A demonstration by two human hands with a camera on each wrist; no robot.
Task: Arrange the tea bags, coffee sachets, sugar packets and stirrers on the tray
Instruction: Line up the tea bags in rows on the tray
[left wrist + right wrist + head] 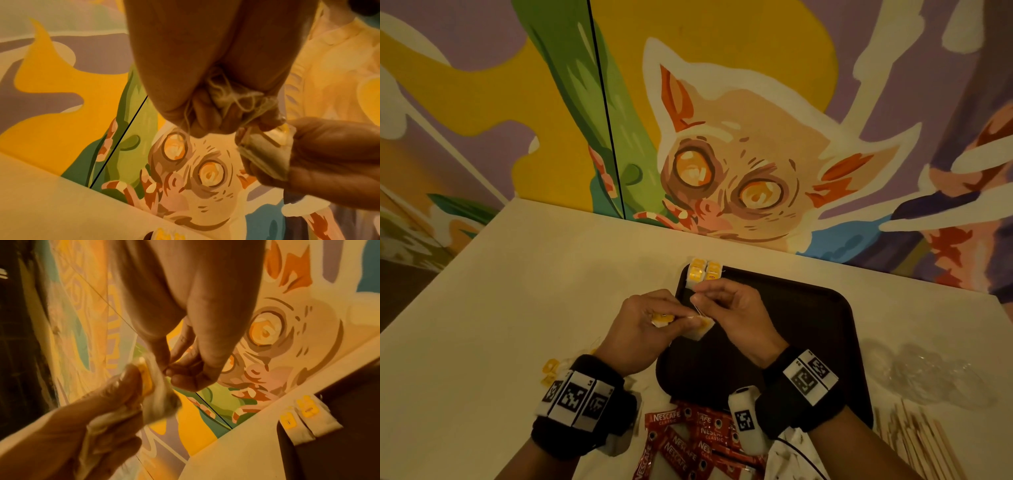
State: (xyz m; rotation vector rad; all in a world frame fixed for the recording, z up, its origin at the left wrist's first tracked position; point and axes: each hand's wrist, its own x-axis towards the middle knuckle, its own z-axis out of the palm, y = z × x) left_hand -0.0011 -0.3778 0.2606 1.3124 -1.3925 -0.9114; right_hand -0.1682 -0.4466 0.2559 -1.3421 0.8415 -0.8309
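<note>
Above the dark tray's (808, 318) left edge my left hand (643, 325) grips a bunch of white tea bags (700, 327) with yellow tags and tangled strings (226, 95). Close beside it, my right hand (726, 308) pinches a thin tea bag string (698, 310) between thumb and fingertips (185, 369). Two tea bags (703, 270) with yellow tags lie side by side on the tray's far left corner, also in the right wrist view (306, 415). Red coffee sachets (688, 435) are heaped on the table near the tray's front edge. Wooden stirrers (917, 442) lie at the right front.
More yellow-tagged tea bags (551, 370) lie on the cream table (534, 291) behind my left wrist. A crumpled clear plastic bag (935, 373) sits right of the tray. A painted mural wall (722, 137) stands at the table's far edge.
</note>
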